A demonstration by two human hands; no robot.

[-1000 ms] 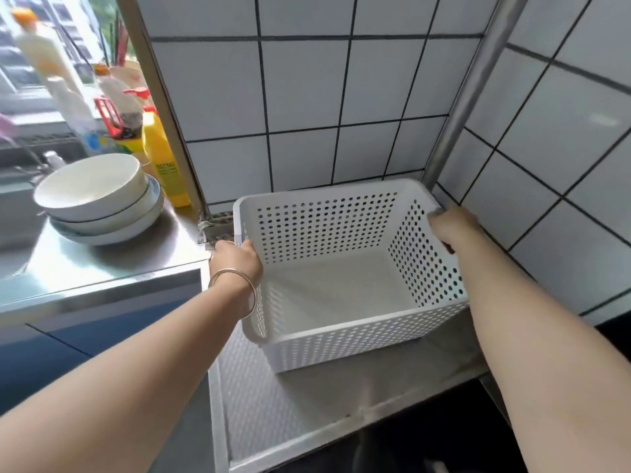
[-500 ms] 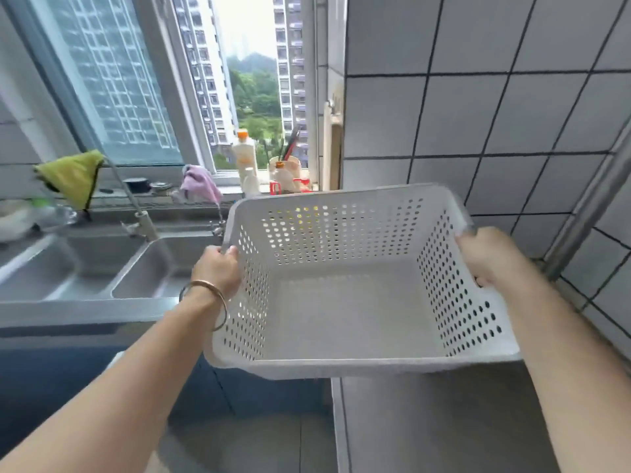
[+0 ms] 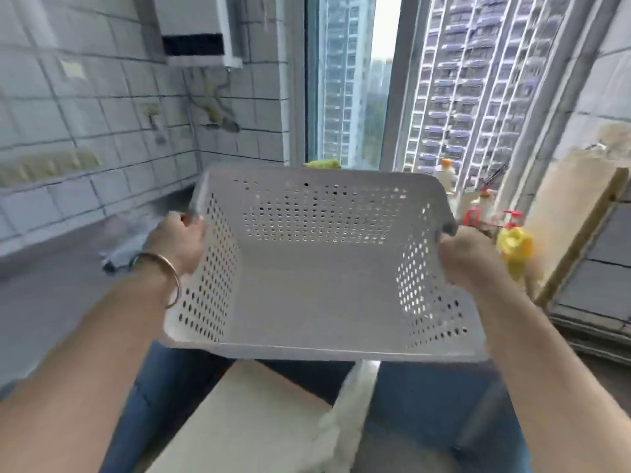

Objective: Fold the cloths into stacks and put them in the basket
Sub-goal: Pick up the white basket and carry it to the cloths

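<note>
Basket [image 3: 321,302], white and perforated, is hanging in the air in front of the window [image 3: 351,80], with nothing showing inside it. Left hand [image 3: 179,242] is gripping the left rim, its fingers curling over the edge, a metal bangle [image 3: 164,271] sitting on the wrist. Right hand [image 3: 469,257] is gripping the right rim the same way. Bottles [image 3: 478,203] are standing blurred behind the right rim.
</note>
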